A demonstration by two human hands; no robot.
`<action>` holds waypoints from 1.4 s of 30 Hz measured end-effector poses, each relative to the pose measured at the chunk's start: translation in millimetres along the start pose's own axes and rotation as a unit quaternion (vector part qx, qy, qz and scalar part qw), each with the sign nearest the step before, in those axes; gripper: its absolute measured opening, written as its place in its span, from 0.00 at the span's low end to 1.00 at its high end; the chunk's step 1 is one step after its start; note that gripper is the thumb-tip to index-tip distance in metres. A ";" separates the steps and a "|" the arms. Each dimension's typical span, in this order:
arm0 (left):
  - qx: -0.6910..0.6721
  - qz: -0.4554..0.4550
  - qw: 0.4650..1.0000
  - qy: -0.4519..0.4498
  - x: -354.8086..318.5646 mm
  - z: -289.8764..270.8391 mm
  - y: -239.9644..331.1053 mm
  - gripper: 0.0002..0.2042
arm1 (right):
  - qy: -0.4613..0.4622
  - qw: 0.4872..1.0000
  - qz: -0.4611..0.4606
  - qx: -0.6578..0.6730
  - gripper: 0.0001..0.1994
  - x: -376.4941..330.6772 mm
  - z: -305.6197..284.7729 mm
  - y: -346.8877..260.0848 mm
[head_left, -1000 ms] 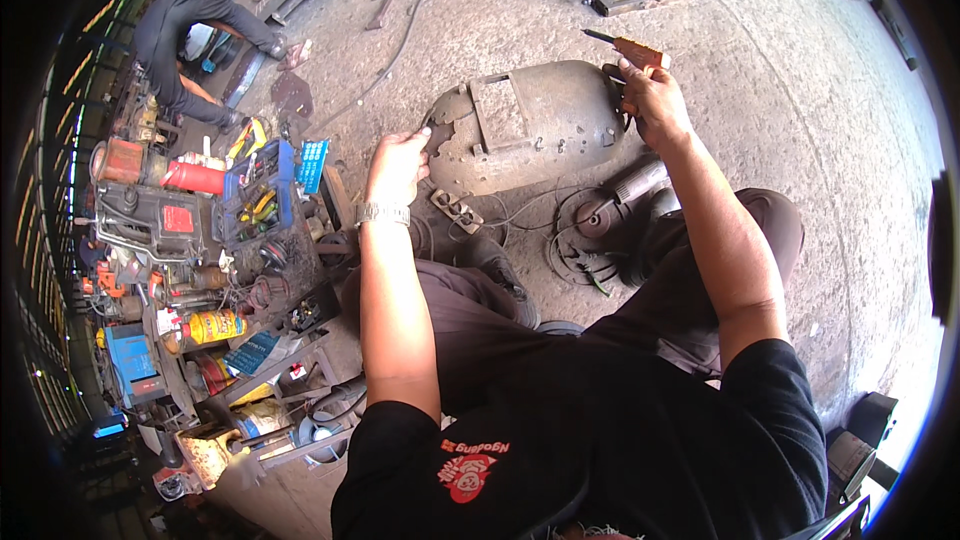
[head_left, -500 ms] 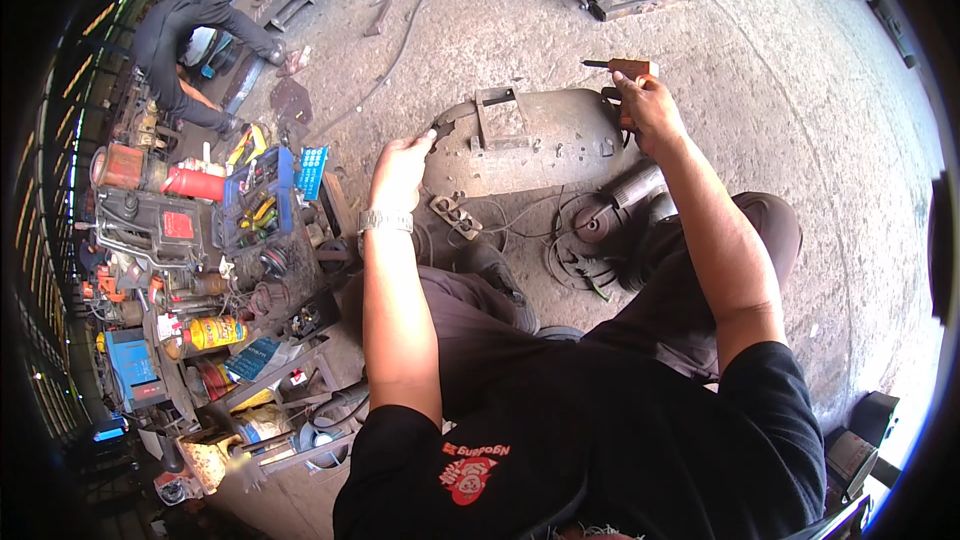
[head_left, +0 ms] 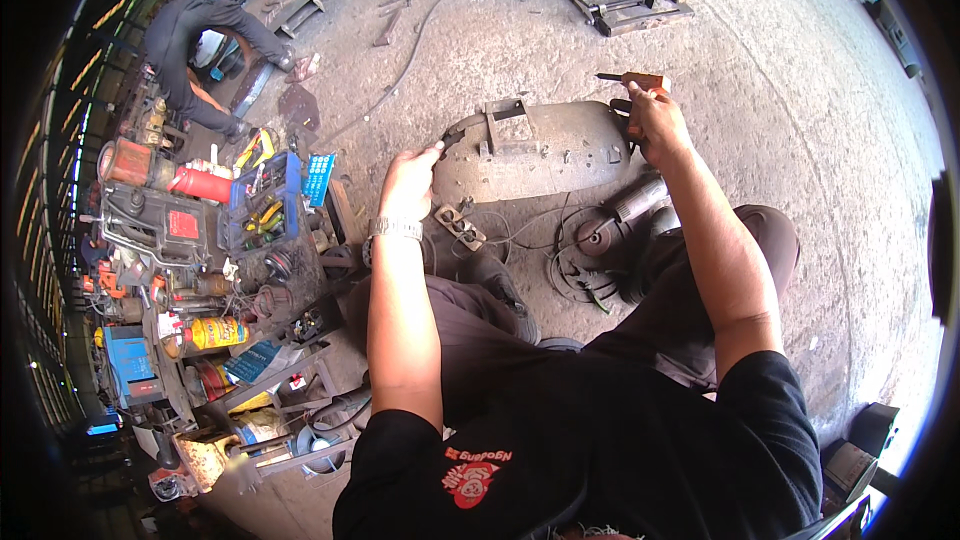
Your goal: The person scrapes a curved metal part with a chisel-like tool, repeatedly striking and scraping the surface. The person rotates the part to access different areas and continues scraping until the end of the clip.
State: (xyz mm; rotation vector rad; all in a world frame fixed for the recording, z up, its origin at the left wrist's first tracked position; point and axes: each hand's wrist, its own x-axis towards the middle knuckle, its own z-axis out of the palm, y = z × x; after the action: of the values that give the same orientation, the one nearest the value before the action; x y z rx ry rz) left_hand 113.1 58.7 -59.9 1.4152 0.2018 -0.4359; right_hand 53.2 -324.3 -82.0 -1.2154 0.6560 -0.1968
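Head-camera view: a blue tool tray [head_left: 262, 202] is seen well to the left of the grey metal tank [head_left: 530, 148]; yellow-handled hand tools are lodged in its compartments, though their kinds cannot be told. A red cylinder [head_left: 205, 183] is laid just left of the tray.

The tank is laid on its side on the concrete floor [head_left: 800, 140], with a small welded bracket [head_left: 505, 120] raised on its upper face. The left hand [head_left: 410, 180] is stretched to the tank's left end, its fingers closed round a dark piece at the tank's edge; a metal watch [head_left: 396, 229] is worn on that wrist. The right hand [head_left: 655, 120] is raised at the tank's right end, clenched round the handle of an orange-brown tool [head_left: 636, 81], whose dark tip is pointed left, above the tank.

Below the tank, an angle grinder [head_left: 620, 215] and a power strip [head_left: 460, 228] are laid among loose cables. Another person [head_left: 195, 35] is bent over far to the tank's upper left.
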 end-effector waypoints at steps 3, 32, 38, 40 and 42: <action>-0.009 -0.007 1.000 -0.011 0.7 0.8 -1.3 0.09 | 0.004 1.000 0.006 -0.004 0.11 2.8 -3.5 0.0; 0.060 0.005 0.997 0.042 -11.2 21.2 3.0 0.15 | 0.071 0.995 -0.013 -0.063 0.13 -4.8 3.3 -6.9; 0.027 0.022 0.999 -0.001 -5.3 19.4 -0.6 0.20 | 0.056 0.998 -0.016 0.028 0.11 -7.4 3.0 -7.8; 0.034 0.028 0.999 -0.006 -6.2 21.5 0.1 0.20 | 0.066 0.997 -0.017 0.032 0.10 -5.0 1.1 -9.7; 0.047 0.029 0.998 -0.008 -7.3 24.3 1.4 0.20 | 0.070 0.997 -0.019 0.040 0.11 -9.5 2.9 -13.0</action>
State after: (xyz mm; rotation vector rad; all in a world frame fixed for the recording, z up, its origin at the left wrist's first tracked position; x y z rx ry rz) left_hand 104.2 36.2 -52.1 1.5063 0.1279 -0.4140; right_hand 49.8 -322.0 -66.1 -1.1440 0.7396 -0.3404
